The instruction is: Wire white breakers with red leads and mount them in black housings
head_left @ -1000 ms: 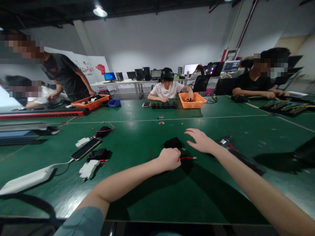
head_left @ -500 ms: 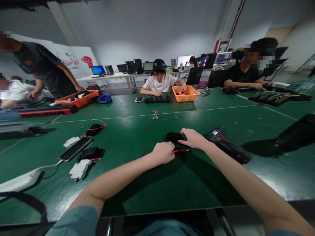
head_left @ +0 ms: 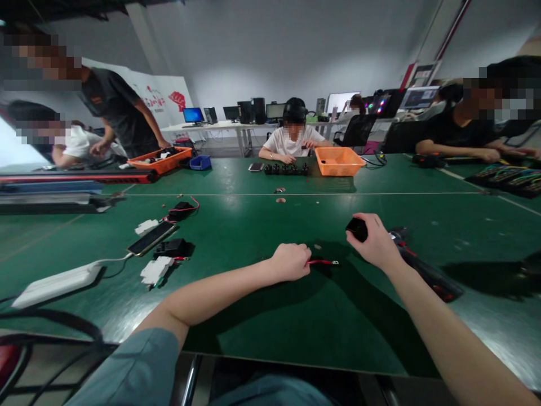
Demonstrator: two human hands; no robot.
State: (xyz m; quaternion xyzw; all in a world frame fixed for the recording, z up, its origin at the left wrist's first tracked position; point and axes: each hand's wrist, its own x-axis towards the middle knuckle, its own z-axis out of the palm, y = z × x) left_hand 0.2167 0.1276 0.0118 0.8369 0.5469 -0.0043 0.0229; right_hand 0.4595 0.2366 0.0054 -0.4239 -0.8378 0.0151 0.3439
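My left hand (head_left: 291, 261) is closed around a short red wire (head_left: 323, 262), whose metal end sticks out to the right over the green table (head_left: 253, 316). To the right and a little farther off, my right hand (head_left: 375, 239) grips a small black block (head_left: 357, 229) between thumb and fingers, raised above the table. A black and red power drill (head_left: 426, 270) lies just beyond my right wrist, partly hidden by it.
At the left lie a phone (head_left: 152, 238), white modules (head_left: 157, 270), black blocks (head_left: 171, 247) and a white power strip (head_left: 59, 286). Across the table are an orange basket (head_left: 338, 162), a blue bin (head_left: 200, 163) and several people.
My right hand has lifted the black block and carried it right, away from my left hand. The left hand keeps its hold on the red wire. The view has turned slightly left.
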